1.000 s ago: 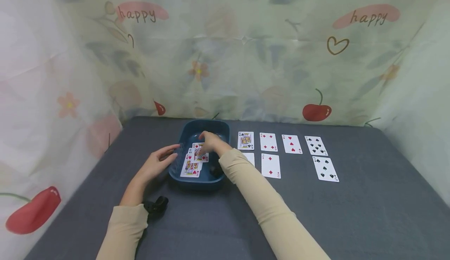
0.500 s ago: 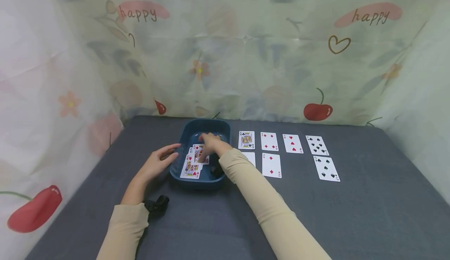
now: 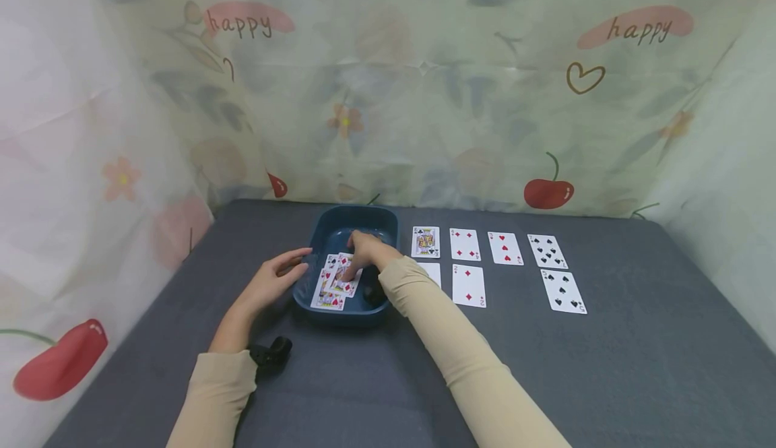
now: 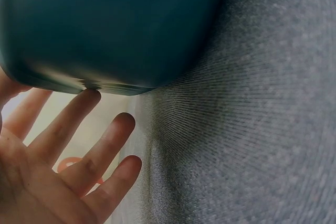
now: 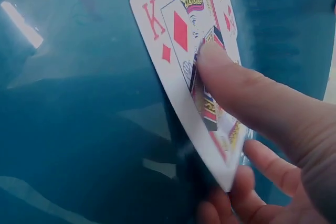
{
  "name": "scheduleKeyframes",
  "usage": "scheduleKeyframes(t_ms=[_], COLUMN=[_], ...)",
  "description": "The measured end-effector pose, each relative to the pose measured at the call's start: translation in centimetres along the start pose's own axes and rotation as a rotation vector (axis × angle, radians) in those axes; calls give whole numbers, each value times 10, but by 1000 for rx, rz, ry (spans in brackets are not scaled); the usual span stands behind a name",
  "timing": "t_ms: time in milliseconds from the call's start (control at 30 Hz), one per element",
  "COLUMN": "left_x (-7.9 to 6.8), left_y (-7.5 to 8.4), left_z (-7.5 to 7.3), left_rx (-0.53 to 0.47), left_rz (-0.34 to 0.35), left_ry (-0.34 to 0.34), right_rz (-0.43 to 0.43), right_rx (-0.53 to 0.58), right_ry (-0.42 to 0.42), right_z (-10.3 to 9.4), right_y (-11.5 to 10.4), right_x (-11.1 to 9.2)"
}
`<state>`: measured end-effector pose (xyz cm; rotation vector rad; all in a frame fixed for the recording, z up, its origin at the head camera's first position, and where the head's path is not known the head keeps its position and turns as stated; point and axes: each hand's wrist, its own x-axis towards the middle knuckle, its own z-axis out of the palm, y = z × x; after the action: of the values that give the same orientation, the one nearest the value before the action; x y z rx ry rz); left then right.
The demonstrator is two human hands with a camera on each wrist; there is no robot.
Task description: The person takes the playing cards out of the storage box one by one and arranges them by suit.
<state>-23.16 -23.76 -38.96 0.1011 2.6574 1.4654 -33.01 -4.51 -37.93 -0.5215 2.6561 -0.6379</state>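
In the head view a dark blue basin [image 3: 358,213] stands on the table, several playing cards overlapping inside it. My right hand [image 3: 367,248] reaches into it and pinches the king of diamonds [image 5: 181,30], thumb on its printed face and fingers at its lower corner; the card bends upward there. Beneath it, partly covered, lies a card with a red heart at its corner [image 3: 328,301]. My left hand [image 3: 274,279] is at the basin's left side, fingers extended. In the left wrist view its fingertips [image 4: 90,97] meet the basin's rim, while two other fingers stand free.
To the basin's right, face-up cards lie in two rows on the grey tablecloth [image 3: 388,387], among them a king of clubs [image 3: 426,242], a two of diamonds [image 3: 469,285] and a five of spades [image 3: 562,292]. My right sleeve [image 3: 448,333] partly hides one card [image 3: 432,272]. A printed curtain [image 3: 418,111] hangs behind.
The king of diamonds has shifted toward me and turned slightly, covering more of the card beneath, with my right hand on it. My left hand stays at the basin's side.
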Motion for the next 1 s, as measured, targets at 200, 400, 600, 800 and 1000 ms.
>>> scheduleKeyframes(t_ms=[200,400,600,800,1000], left_x=[3,4,5,5,3], left_y=[-6,-7,-7,-7,-6], left_z=[1,0,0,0,0], left_rx=[3,5,18,17,18], left_rz=[13,20,22,25,34], left_ry=[-5,2,10,17,15], right_rz=[-29,-125,-171,-252,-236], right_rx=[137,248,339,412,480], right_ry=[37,126,136,149,150], right_z=[-2,-9,-32,-49,-65], right_y=[0,10,2,14,37], right_x=[7,27,4,-24,-44])
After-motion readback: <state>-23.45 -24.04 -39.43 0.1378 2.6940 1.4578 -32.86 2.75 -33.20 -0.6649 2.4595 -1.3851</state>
